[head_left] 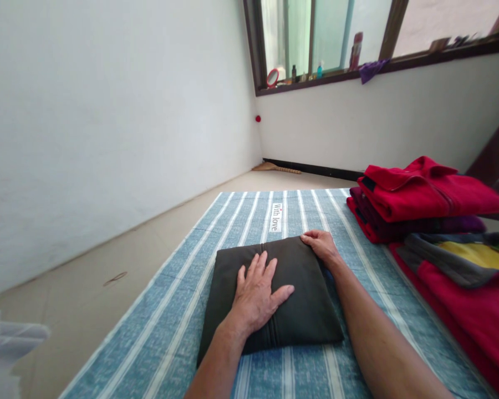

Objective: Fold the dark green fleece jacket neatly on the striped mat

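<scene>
A folded black garment (303, 316) lies as a flat, nearly square bundle on the blue-and-white striped cloth (166, 321). A seam or zip line runs down its middle. My left hand (258, 291) rests palm down on top of it, with fingers spread and thumb out to the right. At the garment's far right corner is my right hand (321, 245), its thumb and fingertips pinched on the edge. The other fingers of that hand are partly hidden behind the thumb side.
To the right, a stack of folded red and purple clothes (432, 191) stands beside a red, grey and yellow garment (469, 288). A white wall (108, 122) rises on the left. Small items line the windowsill (316, 84). A thin loop (115, 278) lies on the floor.
</scene>
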A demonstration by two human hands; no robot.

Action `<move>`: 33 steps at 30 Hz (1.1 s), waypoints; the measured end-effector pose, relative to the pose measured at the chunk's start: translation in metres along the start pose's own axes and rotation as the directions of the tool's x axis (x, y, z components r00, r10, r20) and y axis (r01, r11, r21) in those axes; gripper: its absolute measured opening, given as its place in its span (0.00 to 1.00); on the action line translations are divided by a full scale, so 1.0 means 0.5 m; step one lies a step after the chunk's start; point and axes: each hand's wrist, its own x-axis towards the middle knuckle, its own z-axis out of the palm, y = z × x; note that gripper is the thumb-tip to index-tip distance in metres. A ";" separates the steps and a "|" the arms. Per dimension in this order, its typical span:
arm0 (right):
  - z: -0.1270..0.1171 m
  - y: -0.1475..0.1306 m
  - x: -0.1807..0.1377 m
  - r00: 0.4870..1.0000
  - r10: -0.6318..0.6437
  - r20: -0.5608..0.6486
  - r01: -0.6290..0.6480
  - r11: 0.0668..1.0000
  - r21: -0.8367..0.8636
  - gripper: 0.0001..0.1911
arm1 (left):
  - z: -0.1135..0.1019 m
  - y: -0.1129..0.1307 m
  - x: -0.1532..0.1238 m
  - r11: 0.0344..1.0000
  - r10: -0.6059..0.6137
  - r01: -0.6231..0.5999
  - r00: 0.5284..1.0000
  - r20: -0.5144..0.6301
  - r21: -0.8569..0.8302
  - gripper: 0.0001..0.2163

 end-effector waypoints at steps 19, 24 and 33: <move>0.011 0.003 0.003 1.000 -0.018 0.019 0.017 1.000 0.025 0.16 | -0.022 0.012 -0.017 1.000 -0.005 0.005 1.000 -0.006 0.012 0.29; 0.011 -0.001 0.000 1.000 -0.010 0.022 0.010 0.999 0.034 0.16 | -0.024 0.015 -0.045 0.997 0.081 -0.081 0.996 0.023 0.006 0.28; 0.007 -0.005 -0.008 0.999 0.022 0.048 -0.024 0.999 0.047 0.17 | 0.007 -0.011 -0.051 0.987 0.150 -0.147 0.987 0.050 -0.057 0.30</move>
